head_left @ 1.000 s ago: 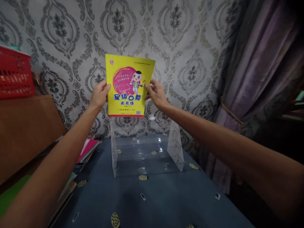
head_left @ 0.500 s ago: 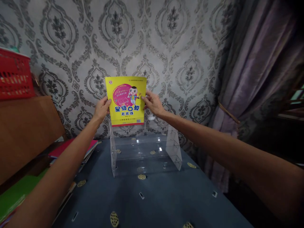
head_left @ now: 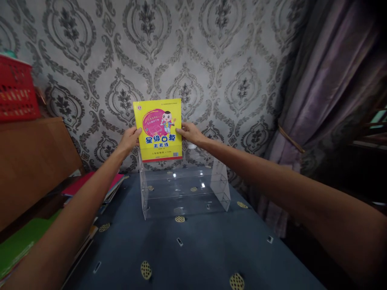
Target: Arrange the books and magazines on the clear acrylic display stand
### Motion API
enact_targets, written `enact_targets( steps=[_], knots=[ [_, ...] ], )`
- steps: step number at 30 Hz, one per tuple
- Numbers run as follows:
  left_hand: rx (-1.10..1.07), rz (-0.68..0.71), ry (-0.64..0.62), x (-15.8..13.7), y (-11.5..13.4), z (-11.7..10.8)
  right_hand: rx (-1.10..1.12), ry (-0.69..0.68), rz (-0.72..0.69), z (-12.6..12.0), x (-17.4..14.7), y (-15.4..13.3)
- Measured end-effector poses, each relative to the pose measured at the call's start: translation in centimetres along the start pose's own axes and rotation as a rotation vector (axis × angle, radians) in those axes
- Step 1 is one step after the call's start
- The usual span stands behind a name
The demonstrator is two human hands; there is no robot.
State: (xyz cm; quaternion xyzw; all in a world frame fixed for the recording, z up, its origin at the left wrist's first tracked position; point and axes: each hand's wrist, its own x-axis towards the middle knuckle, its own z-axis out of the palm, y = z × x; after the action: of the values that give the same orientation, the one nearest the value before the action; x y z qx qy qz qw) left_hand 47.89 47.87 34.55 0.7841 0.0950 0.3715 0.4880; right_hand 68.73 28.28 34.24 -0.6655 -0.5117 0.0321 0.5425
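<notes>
A yellow workbook (head_left: 159, 151) with a pink circle and a cartoon child on its cover stands upright between my hands. My left hand (head_left: 130, 139) grips its left edge, thumb on the front. On the opposite edge, my right hand (head_left: 190, 133) pinches the book with its thumb on the cover. Below and behind the book is a clear acrylic tiered rack (head_left: 220, 183) on the table. The book covers the rack's upper left part, and whether its bottom edge touches the rack I cannot tell.
Pineapple-patterned dark blue cloth covers the table (head_left: 208, 245). Stacked books, one with a pink cover (head_left: 78, 184) and one green (head_left: 22, 241), lie at the left. A red basket (head_left: 16, 90) sits on a wooden box (head_left: 36, 161). A tied curtain (head_left: 296, 137) hangs at right beside the patterned wall.
The workbook has tilted slightly, its top right corner shifting left, and my right hand has moved a little left and down with it. The view has shifted slightly.
</notes>
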Motion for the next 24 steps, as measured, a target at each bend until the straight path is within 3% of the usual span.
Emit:
enact_targets(
  steps=[6, 10, 16, 24],
  knots=[
    [0.025, 0.087, -0.172, -0.5, -0.4, -1.1, 0.02, -0.144, 0.005, -0.7, -0.8, 0.6],
    [0.078, 0.035, -0.251, -0.8, -0.7, -1.6, 0.092, -0.237, -0.014, -0.9, -0.7, 0.1],
    [0.106, 0.015, -0.172, -0.6, -1.8, -1.7, 0.149, -0.164, -0.088, -0.1, -0.7, -0.1],
    [0.14, 0.033, -0.235, 0.0, -2.1, -1.6, 0.089, -0.132, -0.047, -0.4, -0.9, 1.0]
  ],
)
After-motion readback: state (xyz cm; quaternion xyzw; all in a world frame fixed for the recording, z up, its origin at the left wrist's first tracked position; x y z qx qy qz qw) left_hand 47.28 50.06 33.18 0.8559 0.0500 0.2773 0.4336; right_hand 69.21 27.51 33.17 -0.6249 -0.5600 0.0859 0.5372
